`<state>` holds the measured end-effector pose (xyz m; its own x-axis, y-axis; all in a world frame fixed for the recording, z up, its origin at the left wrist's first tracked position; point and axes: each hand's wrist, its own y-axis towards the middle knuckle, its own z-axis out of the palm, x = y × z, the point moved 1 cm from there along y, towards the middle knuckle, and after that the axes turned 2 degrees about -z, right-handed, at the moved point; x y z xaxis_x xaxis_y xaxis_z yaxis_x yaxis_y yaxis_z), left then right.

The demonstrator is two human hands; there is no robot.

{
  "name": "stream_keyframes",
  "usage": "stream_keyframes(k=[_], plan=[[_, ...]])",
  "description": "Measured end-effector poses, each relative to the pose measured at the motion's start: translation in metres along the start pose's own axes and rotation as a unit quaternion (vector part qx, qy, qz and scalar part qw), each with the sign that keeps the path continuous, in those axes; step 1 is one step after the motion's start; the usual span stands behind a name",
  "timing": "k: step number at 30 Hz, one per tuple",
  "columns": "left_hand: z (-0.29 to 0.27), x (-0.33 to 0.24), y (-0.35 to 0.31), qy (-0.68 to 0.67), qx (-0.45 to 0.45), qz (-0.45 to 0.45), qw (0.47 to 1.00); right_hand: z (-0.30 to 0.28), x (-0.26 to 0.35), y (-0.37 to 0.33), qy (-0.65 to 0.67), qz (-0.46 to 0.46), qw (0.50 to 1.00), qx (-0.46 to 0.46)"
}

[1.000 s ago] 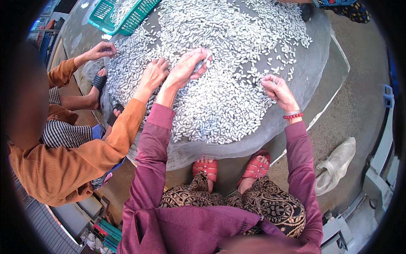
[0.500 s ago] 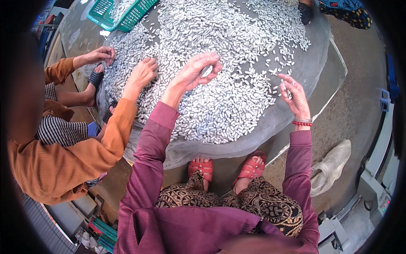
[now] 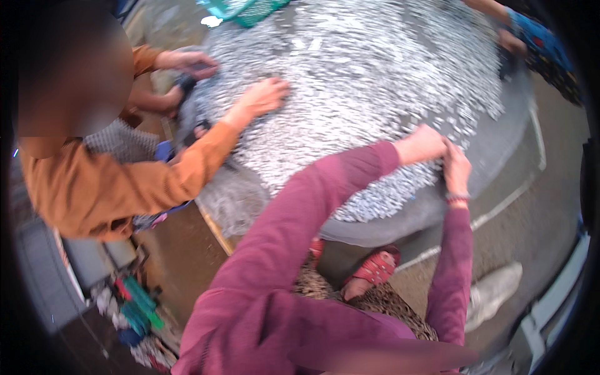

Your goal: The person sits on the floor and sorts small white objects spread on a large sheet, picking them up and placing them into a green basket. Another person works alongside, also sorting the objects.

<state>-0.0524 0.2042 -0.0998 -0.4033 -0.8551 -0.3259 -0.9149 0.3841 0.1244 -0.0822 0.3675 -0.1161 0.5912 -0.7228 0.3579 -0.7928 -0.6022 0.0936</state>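
A broad heap of small, pale silvery capsule-shaped pieces [image 3: 350, 94] covers the table sheet. At the heap's right edge my left hand [image 3: 426, 145] reaches across, closed with the knuckles up. Its fingertips meet those of my right hand [image 3: 458, 169], which wears a red bead bracelet and has its fingers curled in. Blur and the left hand itself hide whatever lies between the fingers. Under the pieces, a translucent sheet [image 3: 484, 172] hangs over the table's near edge.
To my left, a person in an orange sleeve [image 3: 206, 156] works with both hands on the heap. A green basket [image 3: 265, 14] stands at the far left. Another person's blue clothing [image 3: 544, 47] shows at the far right. A pale sack [image 3: 497, 294] lies on the floor.
My left hand has moved right from over the heap to meet my right hand. The view has shifted, and the co-worker's hands stay over the pieces.
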Motion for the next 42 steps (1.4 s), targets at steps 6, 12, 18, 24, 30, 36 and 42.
stream_keyframes(k=[6, 12, 18, 24, 30, 36, 42], plan=[[-0.018, -0.007, -0.021, -0.005, 0.021, 0.021, 1.000, -0.002, 0.007, -0.013, 0.116, 0.104, 0.988, 0.010], [-0.086, 0.029, -0.086, -0.484, 0.057, -0.274, 0.829, -0.061, 0.037, -0.035, 0.876, 0.216, 0.432, -0.010], [-0.128, 0.076, -0.155, -0.802, -0.059, -0.282, 0.522, -0.082, 0.058, -0.018, 0.913, 0.097, 0.389, 0.077], [-0.148, 0.141, -0.195, -0.787, -0.183, -0.309, 0.501, -0.083, 0.136, 0.036, 0.658, 0.236, 0.700, 0.143], [-0.111, 0.182, -0.161, -0.046, -0.073, -0.373, 0.924, 0.006, 0.062, 0.093, 0.124, 0.074, 0.990, 0.010], [-0.069, 0.172, -0.153, 0.119, 0.006, -0.252, 0.960, 0.032, 0.080, 0.084, -0.010, -0.031, 0.997, -0.076], [-0.096, 0.141, -0.171, 0.076, 0.067, -0.310, 0.945, 0.027, 0.133, 0.076, -0.039, -0.048, 0.997, 0.034]])
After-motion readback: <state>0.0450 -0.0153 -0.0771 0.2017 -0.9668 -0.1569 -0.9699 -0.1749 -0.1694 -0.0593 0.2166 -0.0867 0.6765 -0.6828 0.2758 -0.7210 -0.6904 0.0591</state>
